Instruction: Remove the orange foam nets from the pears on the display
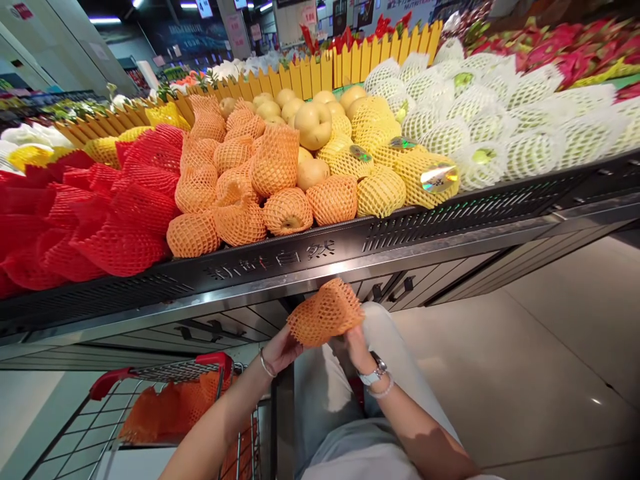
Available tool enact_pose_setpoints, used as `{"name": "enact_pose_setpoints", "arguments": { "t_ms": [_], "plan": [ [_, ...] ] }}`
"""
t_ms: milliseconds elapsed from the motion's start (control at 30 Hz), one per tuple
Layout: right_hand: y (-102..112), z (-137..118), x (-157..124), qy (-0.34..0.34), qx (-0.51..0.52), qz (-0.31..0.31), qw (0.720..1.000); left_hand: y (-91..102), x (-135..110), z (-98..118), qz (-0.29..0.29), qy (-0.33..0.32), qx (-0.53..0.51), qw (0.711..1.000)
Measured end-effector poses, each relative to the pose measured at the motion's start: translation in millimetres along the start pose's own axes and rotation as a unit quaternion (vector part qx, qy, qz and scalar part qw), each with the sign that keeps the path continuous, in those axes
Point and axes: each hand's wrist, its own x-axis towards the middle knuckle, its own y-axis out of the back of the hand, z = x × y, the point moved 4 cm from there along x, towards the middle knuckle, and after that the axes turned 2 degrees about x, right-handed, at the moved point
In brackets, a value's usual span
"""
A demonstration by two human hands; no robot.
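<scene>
Between my two hands, above my lap, is an orange foam fruit net (325, 315); whether a fruit sits inside it I cannot make out. My left hand (283, 348) is closed on its left end. At the other end my right hand (356, 345) grips it, fingers partly hidden behind the mesh. Just beyond, on the display, lie round fruits in orange nets (235, 190), some bare yellowish-brown pears (313, 125) and fruits in yellow nets (383, 190).
Red-netted fruits (125, 220) fill the display's left, white-netted fruits (480, 120) its right. A black slotted rim (440, 220) edges the front. Below left stands a shopping cart (113, 387) holding orange nets (170, 407). A yellow picket fence (320, 70) runs behind the fruit.
</scene>
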Motion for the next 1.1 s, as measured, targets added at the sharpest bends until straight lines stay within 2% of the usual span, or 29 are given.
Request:
{"name": "enact_pose_setpoints", "arguments": {
  "t_ms": [67, 100, 200, 267, 533, 600, 667, 767, 867, 933, 1033, 1100],
  "plan": [
    [17.7, -22.2, 9.0, 0.054, 0.039, 0.029, 0.997, 1.4, -0.7, 0.5, 0.026, -0.023, 0.005, 0.999],
    [25.0, -33.2, 13.4, 0.078, 0.053, 0.023, 0.995, 1.9, -0.9, 0.2, 0.036, -0.031, 0.005, 0.999],
    [34.9, -52.5, 23.2, 0.079, 0.033, -0.065, 0.994, 2.5, 0.1, -2.5, 0.039, -0.029, 0.0, 0.999],
    [36.8, -53.6, 25.2, 0.055, 0.003, -0.091, 0.994, 3.3, 1.2, -4.4, 0.03, -0.022, -0.002, 0.999],
    [32.9, -43.5, 24.0, 0.02, -0.099, -0.057, 0.993, 5.8, 3.4, -14.8, 0.019, 0.017, 0.012, 1.0],
    [29.6, -39.4, 23.2, 0.011, -0.047, -0.051, 0.998, 3.1, 3.6, -16.6, 0.008, 0.031, -0.002, 0.999],
    [25.4, -28.0, 20.4, -0.022, 0.068, 0.001, 0.997, 1.7, 4.3, -17.3, 0.004, 0.046, -0.023, 0.999],
    [11.3, 2.3, 8.6, -0.101, 0.208, 0.092, 0.969, 3.5, 5.9, -16.7, 0.016, 0.061, -0.039, 0.997],
    [-9.7, 26.8, -5.8, -0.135, 0.191, 0.061, 0.97, 4.7, 6.3, -14.6, 0.006, 0.052, -0.036, 0.998],
    [-17.1, 34.0, -12.3, -0.146, 0.162, 0.036, 0.975, 3.7, 5.3, -13.0, -0.005, 0.037, -0.03, 0.999],
    [-16.3, 28.7, -12.8, -0.144, 0.103, 0.012, 0.984, 1.1, 3.2, -11.2, -0.007, 0.03, -0.025, 0.999],
    [-13.6, 16.6, -8.5, -0.106, 0.03, -0.019, 0.994, -0.4, 2.2, -9.9, -0.012, 0.033, -0.03, 0.999]
  ]
}}
